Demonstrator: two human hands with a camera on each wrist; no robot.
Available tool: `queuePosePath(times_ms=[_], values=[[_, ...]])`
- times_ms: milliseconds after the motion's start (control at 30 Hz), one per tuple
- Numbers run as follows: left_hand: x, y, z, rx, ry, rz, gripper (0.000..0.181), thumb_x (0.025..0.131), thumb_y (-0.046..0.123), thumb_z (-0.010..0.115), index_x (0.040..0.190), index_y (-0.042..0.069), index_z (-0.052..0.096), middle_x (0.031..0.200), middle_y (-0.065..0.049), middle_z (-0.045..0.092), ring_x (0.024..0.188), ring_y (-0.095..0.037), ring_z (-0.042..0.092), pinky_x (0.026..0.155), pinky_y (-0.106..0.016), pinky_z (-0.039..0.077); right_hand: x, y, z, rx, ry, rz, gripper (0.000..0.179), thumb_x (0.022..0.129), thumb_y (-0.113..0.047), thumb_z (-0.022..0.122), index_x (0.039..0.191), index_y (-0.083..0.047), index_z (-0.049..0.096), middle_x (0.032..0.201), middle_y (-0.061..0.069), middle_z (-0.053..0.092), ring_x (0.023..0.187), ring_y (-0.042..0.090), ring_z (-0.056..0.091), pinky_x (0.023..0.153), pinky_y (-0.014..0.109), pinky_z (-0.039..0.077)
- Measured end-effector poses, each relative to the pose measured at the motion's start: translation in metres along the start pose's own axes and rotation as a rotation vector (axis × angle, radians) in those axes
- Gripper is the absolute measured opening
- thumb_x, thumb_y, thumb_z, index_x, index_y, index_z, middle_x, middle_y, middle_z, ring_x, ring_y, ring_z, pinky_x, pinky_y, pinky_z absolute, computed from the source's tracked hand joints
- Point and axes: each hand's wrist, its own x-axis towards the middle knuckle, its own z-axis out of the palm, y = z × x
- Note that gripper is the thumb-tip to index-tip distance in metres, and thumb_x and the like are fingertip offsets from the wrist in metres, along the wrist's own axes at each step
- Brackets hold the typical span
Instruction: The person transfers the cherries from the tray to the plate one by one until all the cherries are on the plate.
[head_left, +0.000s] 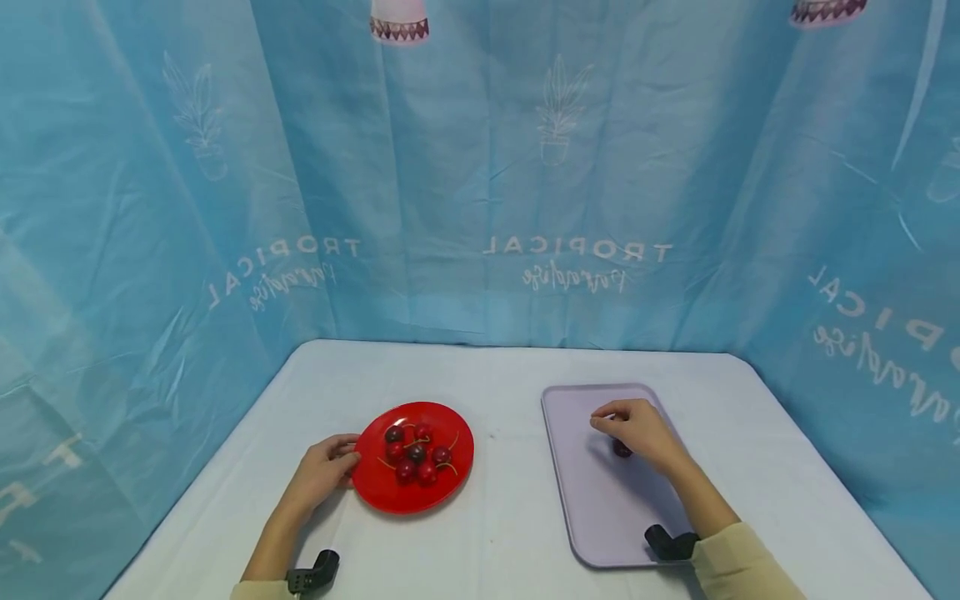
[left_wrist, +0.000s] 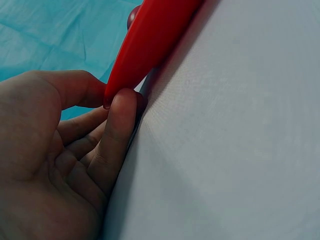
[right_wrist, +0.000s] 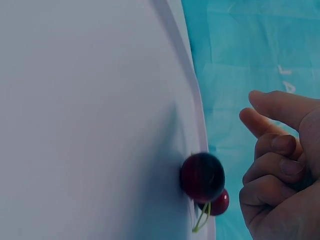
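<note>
At the left, my left hand (head_left: pixel 324 471) pinches the rim of a red plate (head_left: pixel 405 502) between thumb and fingers. Its edge is raised off the cloth in the left wrist view. Several red and dark cherries (head_left: pixel 417 453), some with stems, lie on it. My right hand (head_left: pixel 636 429) hovers over a pale purple tray (head_left: pixel 592 517) with nothing between thumb and index finger. The other fingers curl loosely. Below the hand sits a dark cherry (right_wrist: pixel 202 176); a redder cherry (right_wrist: pixel 221 203) is partly hidden behind it, and a green stem (right_wrist: pixel 201 218) shows there.
White cloth (head_left: pixel 510 483) covers the table, stretching between plate and tray. Blue printed curtains (head_left: pixel 465 183) enclose the back and both sides. A black wrist camera (head_left: pixel 324 568) is on the left wrist, and another black camera (head_left: pixel 667 543) is over the tray's near edge.
</note>
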Motion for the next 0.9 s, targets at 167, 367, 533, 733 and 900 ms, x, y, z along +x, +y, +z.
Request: queuePosePath(times_ms=[167, 367, 533, 733, 900], values=[[-0.002, 0.001, -0.002, 0.006, 0.001, -0.003, 0.04, 0.091, 0.017, 0.063, 0.127, 0.0, 0.056, 0.11, -0.014, 0.063, 0.075, -0.02, 0.062, 0.065, -0.03, 0.056, -0.004, 0.003, -0.007, -0.009, 0.005, -0.001, 0.021, 0.086, -0.023, 0.072, 0.099, -0.006, 0.074, 0.086, 0.005, 0.069, 0.075, 0.021, 0.062, 0.064, 0.032, 0.05], [-0.005, 0.004, -0.002, 0.001, -0.001, 0.014, 0.04, 0.091, 0.016, 0.063, 0.127, 0.0, 0.056, 0.11, -0.014, 0.063, 0.075, -0.02, 0.062, 0.065, -0.029, 0.056, -0.009, 0.006, -0.017, -0.026, 0.053, 0.03, 0.019, 0.087, -0.021, 0.07, 0.099, -0.006, 0.074, 0.091, 0.003, 0.07, 0.082, 0.018, 0.061, 0.071, 0.033, 0.048], [-0.006, 0.007, -0.001, -0.003, -0.003, 0.021, 0.04, 0.091, 0.014, 0.062, 0.127, -0.001, 0.055, 0.11, -0.014, 0.063, 0.074, -0.02, 0.062, 0.065, -0.029, 0.056, -0.01, 0.012, -0.022, -0.046, 0.057, 0.017, 0.023, 0.088, -0.024, 0.071, 0.102, -0.006, 0.074, 0.093, 0.004, 0.069, 0.083, 0.018, 0.062, 0.071, 0.033, 0.049], [-0.006, 0.007, -0.001, 0.002, -0.002, 0.019, 0.04, 0.091, 0.014, 0.061, 0.127, -0.001, 0.055, 0.11, -0.014, 0.063, 0.075, -0.02, 0.062, 0.065, -0.029, 0.056, -0.01, 0.022, -0.029, -0.091, 0.079, 0.037, 0.027, 0.087, -0.027, 0.071, 0.103, -0.005, 0.073, 0.089, 0.005, 0.066, 0.078, 0.021, 0.054, 0.064, 0.033, 0.045], [-0.005, 0.007, -0.002, 0.01, 0.0, 0.018, 0.04, 0.091, 0.015, 0.062, 0.127, 0.0, 0.056, 0.11, -0.014, 0.063, 0.076, -0.02, 0.062, 0.065, -0.029, 0.056, -0.012, 0.029, -0.035, -0.115, 0.074, 0.059, 0.028, 0.086, -0.025, 0.072, 0.104, -0.003, 0.073, 0.079, 0.005, 0.061, 0.073, 0.021, 0.048, 0.059, 0.032, 0.041]])
